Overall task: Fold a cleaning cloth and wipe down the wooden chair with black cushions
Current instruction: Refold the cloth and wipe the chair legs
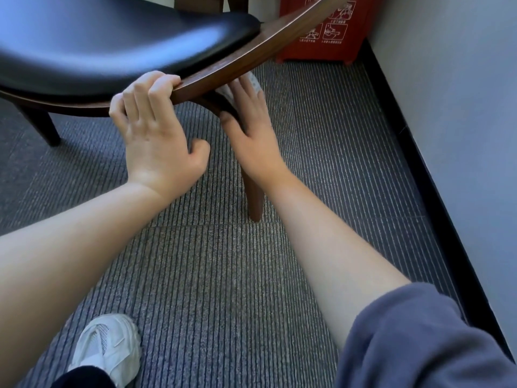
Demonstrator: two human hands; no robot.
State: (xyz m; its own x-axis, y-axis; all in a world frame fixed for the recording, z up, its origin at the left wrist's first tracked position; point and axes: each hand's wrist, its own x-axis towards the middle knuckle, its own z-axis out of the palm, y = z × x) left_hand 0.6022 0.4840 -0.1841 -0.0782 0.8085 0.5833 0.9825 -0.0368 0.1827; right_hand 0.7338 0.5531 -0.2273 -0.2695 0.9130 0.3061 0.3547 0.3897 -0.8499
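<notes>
Sleeve (pixel 419 337) pushed up. Left hand (pixel 151 130) grips seat rim (pixel 251 56); right hand (pixel 249 130), fingers straight, presses cloth (pixel 254 82) underneath. Keep pressure flat.

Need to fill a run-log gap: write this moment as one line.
step: wipe chair | left hand: grips wooden seat rim | right hand: presses white cloth under rim beside chair leg

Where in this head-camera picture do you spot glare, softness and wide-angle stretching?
Head view: bluish glare washes the black seat cushion; the red printed box and the cleaning cloth behind the right hand look soft; the left forearm and right forearm swell toward the bottom corners, likely wide-angle stretch.
</notes>
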